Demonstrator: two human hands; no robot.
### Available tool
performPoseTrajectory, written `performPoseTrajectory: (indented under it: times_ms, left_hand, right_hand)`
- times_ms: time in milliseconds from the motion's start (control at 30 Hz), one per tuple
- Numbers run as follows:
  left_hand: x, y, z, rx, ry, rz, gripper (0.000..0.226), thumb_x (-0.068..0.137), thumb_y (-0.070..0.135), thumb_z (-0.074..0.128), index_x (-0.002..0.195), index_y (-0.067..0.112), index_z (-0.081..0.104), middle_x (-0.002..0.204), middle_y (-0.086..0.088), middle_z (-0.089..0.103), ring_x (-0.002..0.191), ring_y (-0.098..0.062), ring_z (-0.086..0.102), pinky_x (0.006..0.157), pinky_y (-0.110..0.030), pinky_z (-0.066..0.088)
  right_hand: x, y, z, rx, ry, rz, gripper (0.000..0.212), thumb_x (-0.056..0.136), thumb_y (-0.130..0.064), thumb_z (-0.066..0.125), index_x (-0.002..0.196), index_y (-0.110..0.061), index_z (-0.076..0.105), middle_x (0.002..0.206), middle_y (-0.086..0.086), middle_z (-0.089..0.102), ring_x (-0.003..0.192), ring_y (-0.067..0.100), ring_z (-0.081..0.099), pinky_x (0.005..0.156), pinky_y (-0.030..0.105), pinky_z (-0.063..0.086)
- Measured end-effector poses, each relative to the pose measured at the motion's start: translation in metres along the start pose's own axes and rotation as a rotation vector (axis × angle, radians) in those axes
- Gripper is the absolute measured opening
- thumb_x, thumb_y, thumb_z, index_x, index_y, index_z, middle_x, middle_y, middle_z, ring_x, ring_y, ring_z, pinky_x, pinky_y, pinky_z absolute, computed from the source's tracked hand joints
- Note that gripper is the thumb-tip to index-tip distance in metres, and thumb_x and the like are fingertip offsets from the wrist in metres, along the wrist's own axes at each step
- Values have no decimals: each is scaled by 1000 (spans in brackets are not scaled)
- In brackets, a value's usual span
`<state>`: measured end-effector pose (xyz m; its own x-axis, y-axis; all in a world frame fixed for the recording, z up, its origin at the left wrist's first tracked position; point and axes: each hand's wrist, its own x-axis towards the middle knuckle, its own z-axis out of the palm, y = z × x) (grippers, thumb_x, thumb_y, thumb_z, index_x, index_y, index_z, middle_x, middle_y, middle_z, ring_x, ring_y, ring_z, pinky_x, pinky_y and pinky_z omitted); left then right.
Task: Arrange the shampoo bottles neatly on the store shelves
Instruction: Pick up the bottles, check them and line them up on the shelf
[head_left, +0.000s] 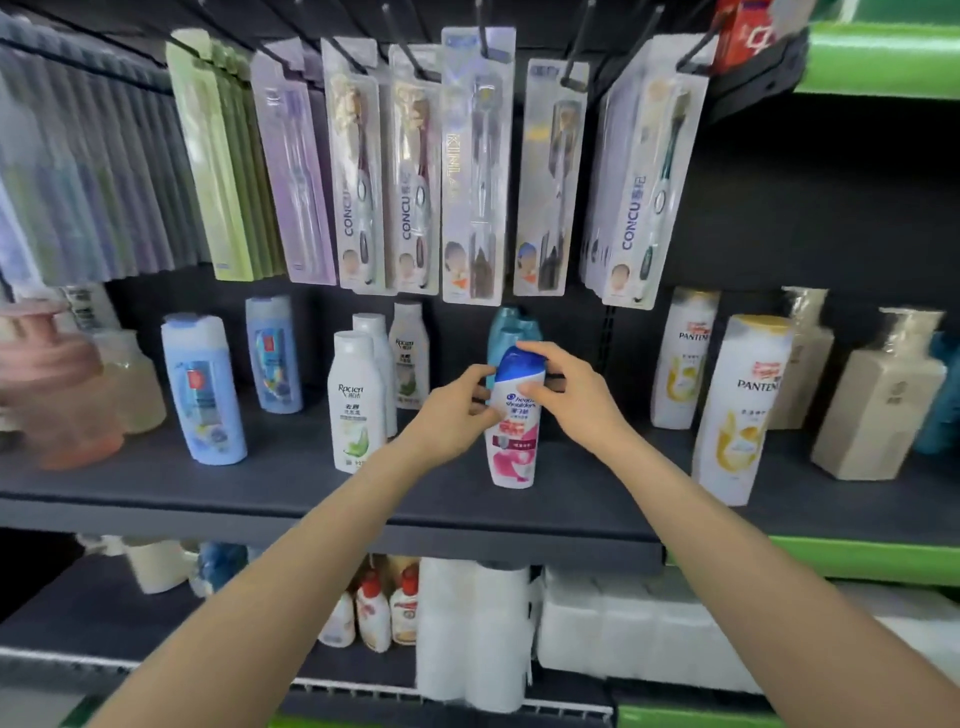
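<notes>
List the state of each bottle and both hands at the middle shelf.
Head & Shoulders bottle: upright on shelf, held by both hands.
Left hand: grips the bottle's left side.
Right hand: grips its top and right side.
Racien bottle: upright, untouched.
Pantene bottle: standing, untouched.
Blue bottle: standing, untouched.

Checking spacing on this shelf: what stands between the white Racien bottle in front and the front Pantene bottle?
Head view: only the Head & Shoulders bottle, gripped by left hand and right hand.
</notes>
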<state>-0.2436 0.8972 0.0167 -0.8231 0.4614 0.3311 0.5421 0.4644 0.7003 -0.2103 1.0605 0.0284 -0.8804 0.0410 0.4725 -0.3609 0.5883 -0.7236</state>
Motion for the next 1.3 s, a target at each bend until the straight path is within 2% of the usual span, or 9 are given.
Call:
performPoseTrajectory:
  times_ms: [167,267,400,500,700,833,1033,1200,1300]
  left_hand:
    - [0,-9,0,-44,39,48,48,92,17,57,136,22,40,115,-2,60,90,-9,59,74,-13,43]
    - [-5,-20,-4,-98,14,80,47,91,15,59,135,21,42,116,-1,61,95,-6,61,82,-14,46]
    - [-12,-42,-18,-108,-116,91,44,91,18,59,134,23,48,120,2,62,107,-9,60,97,-30,48]
    - [-23,-51,-29,-160,-184,88,43,88,21,64,128,30,50,114,7,65,104,-4,61,92,-23,48]
    - [-37,-62,-42,-175,-116,130,42,85,18,68,120,35,52,102,9,68,92,0,64,81,-12,49]
    - [-45,-67,-46,-106,-38,182,38,86,15,66,118,33,55,102,8,69,91,0,63,83,-16,50]
    - [-57,-60,-58,-274,-108,226,55,83,17,69,122,45,43,103,12,66,95,2,63,78,-10,48]
    - [-60,-53,-64,-97,22,283,56,82,21,70,122,50,44,102,13,66,91,5,60,76,-6,45]
    - [-62,-52,-66,251,135,390,59,86,27,66,136,43,40,110,5,62,95,-8,58,81,-21,47]
  right_hand:
    - [0,1,10,125,71,-16,39,87,0,59,119,-22,58,115,1,60,101,16,61,81,33,57]
    - [-6,-1,13,208,93,16,39,87,-1,59,117,-25,58,115,2,61,96,14,64,76,32,59]
    - [-17,-9,15,408,163,114,36,87,-2,60,113,-28,59,110,6,61,93,15,66,71,35,60]
    - [-19,-20,20,526,182,144,35,87,-1,60,115,-23,58,107,8,64,93,14,67,67,30,58]
    - [-25,-34,34,569,208,148,34,88,-2,61,111,-26,59,107,9,66,99,17,66,75,39,59]
    - [-33,-37,38,615,208,163,36,86,0,62,111,-26,62,106,9,68,103,20,66,79,43,58]
    - [-35,-47,37,716,222,131,35,86,-1,61,115,-22,58,109,13,67,108,25,64,85,50,54]
    - [-37,-51,31,717,216,192,30,89,-14,60,119,-18,57,108,9,69,101,25,67,80,44,57]
    - [-38,-51,32,672,252,303,32,87,-27,63,114,-13,55,112,12,65,93,26,70,75,38,59]
